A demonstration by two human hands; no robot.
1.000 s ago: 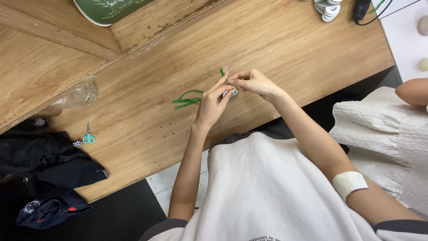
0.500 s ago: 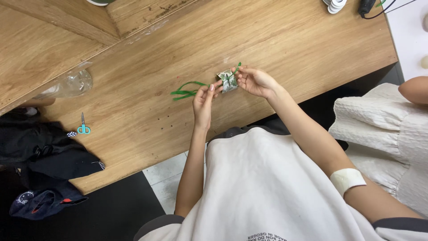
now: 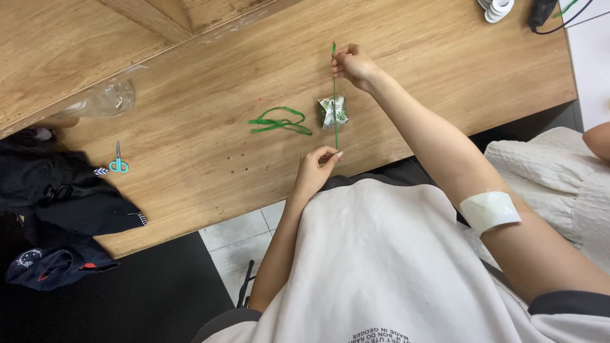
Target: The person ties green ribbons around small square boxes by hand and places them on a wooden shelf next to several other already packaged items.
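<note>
Hands [image 3: 318,168] stretching green ribbon [image 3: 335,95] over small wrapped parcel [image 3: 332,112], wooden table [image 3: 190,146]

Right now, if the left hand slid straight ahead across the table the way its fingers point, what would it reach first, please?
Probably the small leaf-patterned packet, which lies just beyond the left hand along the taut green ribbon; height above the table is unclear.

A green ribbon [image 3: 335,95], a white green-leafed packet [image 3: 332,112], and teal-handled scissors [image 3: 117,162] on a tan wooden table [image 3: 190,95].

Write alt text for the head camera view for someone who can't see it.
Left hand and right hand stretch a green ribbon taut over a small leaf-patterned packet on a wooden table. More loose ribbon and small scissors lie to the left.
</note>
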